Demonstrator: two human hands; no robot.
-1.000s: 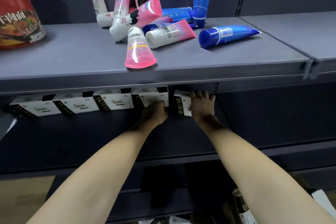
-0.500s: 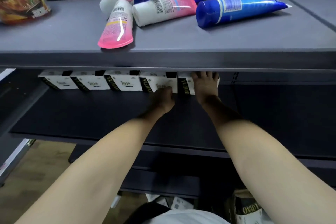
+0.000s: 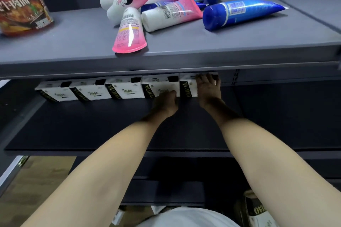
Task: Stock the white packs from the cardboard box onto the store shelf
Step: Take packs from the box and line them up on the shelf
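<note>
Several white packs with black and gold sides stand in a row at the back of the dark middle shelf (image 3: 92,127). My right hand (image 3: 208,88) lies flat over the rightmost pack (image 3: 188,86), fingers spread on its top and front. My left hand (image 3: 166,102) touches the front of the neighbouring pack (image 3: 160,86) with loosely curled fingers. Further packs (image 3: 125,90) stand to the left. Another pack (image 3: 258,210) shows at the bottom right, below my right arm; the cardboard box itself is hidden.
The upper grey shelf (image 3: 73,42) overhangs the packs and holds a heap of pink tubes (image 3: 129,31), blue tubes (image 3: 239,13) and a red noodle cup (image 3: 20,3). A lower shelf and wooden floor (image 3: 33,180) lie beneath.
The rightmost pack has gone from tilted and apart to flush in line with the row. My right hand stayed on it, my left stayed at its neighbour. The camera came closer.
</note>
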